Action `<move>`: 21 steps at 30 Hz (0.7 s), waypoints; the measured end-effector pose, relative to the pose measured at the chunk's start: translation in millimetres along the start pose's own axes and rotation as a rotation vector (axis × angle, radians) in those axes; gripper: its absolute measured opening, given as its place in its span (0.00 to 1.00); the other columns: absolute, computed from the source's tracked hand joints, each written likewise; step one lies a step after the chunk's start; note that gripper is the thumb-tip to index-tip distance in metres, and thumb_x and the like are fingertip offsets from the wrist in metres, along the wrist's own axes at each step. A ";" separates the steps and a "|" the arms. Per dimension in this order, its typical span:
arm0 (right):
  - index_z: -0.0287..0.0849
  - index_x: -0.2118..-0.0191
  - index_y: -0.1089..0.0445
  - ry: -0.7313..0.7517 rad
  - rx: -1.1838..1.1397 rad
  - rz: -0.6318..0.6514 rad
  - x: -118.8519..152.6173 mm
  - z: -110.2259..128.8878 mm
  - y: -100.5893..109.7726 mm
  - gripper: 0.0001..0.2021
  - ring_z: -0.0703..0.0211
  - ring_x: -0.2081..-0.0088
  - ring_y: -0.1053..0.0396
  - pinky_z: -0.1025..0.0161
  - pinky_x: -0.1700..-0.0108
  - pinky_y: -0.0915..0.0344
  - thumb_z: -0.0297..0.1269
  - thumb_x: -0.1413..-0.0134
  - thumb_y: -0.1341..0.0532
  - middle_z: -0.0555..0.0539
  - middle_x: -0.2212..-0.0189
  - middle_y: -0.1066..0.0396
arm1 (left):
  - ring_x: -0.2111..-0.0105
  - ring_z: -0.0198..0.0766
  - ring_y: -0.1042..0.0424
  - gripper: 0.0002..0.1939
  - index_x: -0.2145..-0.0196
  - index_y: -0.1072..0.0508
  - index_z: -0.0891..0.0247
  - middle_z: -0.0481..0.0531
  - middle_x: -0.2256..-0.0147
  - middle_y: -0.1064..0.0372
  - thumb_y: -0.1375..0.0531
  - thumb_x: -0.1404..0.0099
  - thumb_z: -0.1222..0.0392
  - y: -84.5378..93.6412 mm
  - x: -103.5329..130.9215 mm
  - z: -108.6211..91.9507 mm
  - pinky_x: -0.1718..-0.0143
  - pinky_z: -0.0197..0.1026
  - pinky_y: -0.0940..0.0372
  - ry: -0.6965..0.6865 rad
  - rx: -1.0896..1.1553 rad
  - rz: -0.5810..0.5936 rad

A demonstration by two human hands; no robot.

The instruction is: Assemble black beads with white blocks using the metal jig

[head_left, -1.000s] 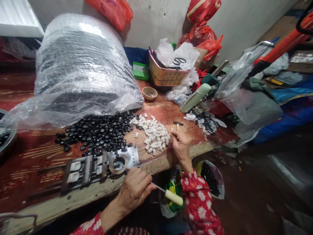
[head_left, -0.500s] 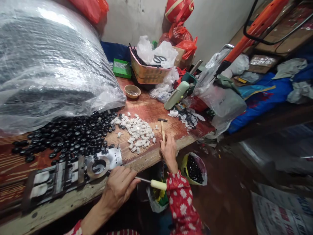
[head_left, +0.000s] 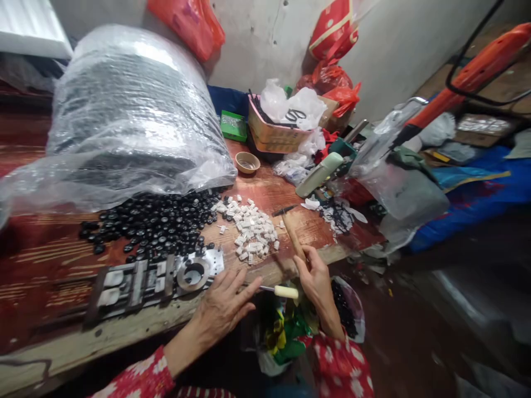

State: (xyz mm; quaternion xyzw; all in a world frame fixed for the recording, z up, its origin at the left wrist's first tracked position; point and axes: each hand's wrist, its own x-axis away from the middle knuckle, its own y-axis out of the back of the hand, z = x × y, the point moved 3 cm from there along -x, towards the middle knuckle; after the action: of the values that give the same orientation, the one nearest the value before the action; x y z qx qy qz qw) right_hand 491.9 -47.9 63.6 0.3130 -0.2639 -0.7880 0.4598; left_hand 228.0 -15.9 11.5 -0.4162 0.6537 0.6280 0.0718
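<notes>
My left hand (head_left: 226, 301), its fingers spread and stretched out, lies over the metal rod of a tool with a cream handle (head_left: 286, 291). Part of the rod is hidden under the hand. Just left of it sits a metal jig (head_left: 136, 284) with a round ring (head_left: 193, 275). In my right hand (head_left: 317, 276) is the wooden handle of a small hammer (head_left: 294, 237), gripped near its end. The hammer's dark head is over the tabletop, beside a heap of small white parts (head_left: 255, 226).
Many black round parts (head_left: 157, 224) lie behind the jig. A large plastic-wrapped bundle (head_left: 141, 105) stands at the back left. Farther back are a tan bowl (head_left: 248, 162), a pale green bottle (head_left: 319, 174) and a filled basket (head_left: 271, 135). Bags hang below the table edge (head_left: 178, 315).
The view has turned left. My left hand's fingers have spread apart over the rod. My right hand now grips nearer the end of the hammer's handle, and the hammer has tilted.
</notes>
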 end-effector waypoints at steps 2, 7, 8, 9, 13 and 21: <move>0.44 0.48 0.27 0.067 0.022 0.075 13.9 21.4 0.8 0.12 0.56 0.67 0.26 0.64 0.63 0.31 0.42 0.30 0.41 0.48 0.64 0.23 | 0.46 0.52 0.28 0.22 0.39 0.27 0.60 0.60 0.46 0.25 0.48 0.21 0.47 3.7 2.0 -1.4 0.41 0.53 0.39 0.008 0.048 -0.013; 0.47 0.45 0.27 0.377 0.080 0.255 19.3 45.9 -18.7 0.11 0.53 0.57 0.20 0.63 0.55 0.28 0.35 0.27 0.42 0.45 0.55 0.20 | 0.55 0.47 0.29 0.26 0.52 0.24 0.65 0.57 0.58 0.25 0.50 0.22 0.40 19.3 21.5 -8.6 0.39 0.54 0.41 0.000 0.238 -0.052; 0.46 0.46 0.27 0.427 0.092 0.263 17.5 45.2 -24.9 0.11 0.53 0.58 0.20 0.63 0.57 0.28 0.34 0.27 0.42 0.45 0.57 0.20 | 0.55 0.47 0.29 0.26 0.54 0.25 0.65 0.56 0.61 0.26 0.50 0.22 0.39 22.6 26.6 -10.4 0.37 0.55 0.42 0.002 0.262 -0.059; 0.45 0.47 0.27 0.461 0.103 0.263 15.8 43.6 -31.4 0.10 0.53 0.60 0.21 0.63 0.59 0.28 0.34 0.27 0.43 0.45 0.58 0.21 | 0.55 0.46 0.30 0.27 0.56 0.25 0.65 0.55 0.62 0.27 0.50 0.23 0.38 25.4 31.4 -12.1 0.35 0.56 0.44 0.011 0.278 -0.069; 0.43 0.49 0.27 0.491 0.145 0.253 15.7 38.6 -54.0 0.10 0.55 0.66 0.23 0.63 0.64 0.30 0.32 0.28 0.45 0.45 0.63 0.23 | 0.51 0.48 0.30 0.26 0.59 0.26 0.65 0.55 0.63 0.28 0.49 0.22 0.39 29.3 43.7 -16.5 0.27 0.61 0.54 0.068 0.277 -0.119; 0.45 0.46 0.27 0.441 0.069 0.201 19.2 51.9 -60.2 0.11 0.55 0.61 0.21 0.64 0.59 0.27 0.32 0.27 0.43 0.45 0.60 0.21 | 0.47 0.48 0.32 0.18 0.56 0.25 0.64 0.55 0.60 0.27 0.49 0.21 0.50 19.6 50.1 -16.5 0.25 0.60 0.59 0.086 0.295 -0.115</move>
State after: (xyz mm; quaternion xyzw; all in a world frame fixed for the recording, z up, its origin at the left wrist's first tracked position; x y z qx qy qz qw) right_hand 412.7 -31.9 50.9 0.4649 -0.2138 -0.6415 0.5714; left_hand 190.4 -55.8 -1.1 -0.4643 0.7165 0.5016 0.1399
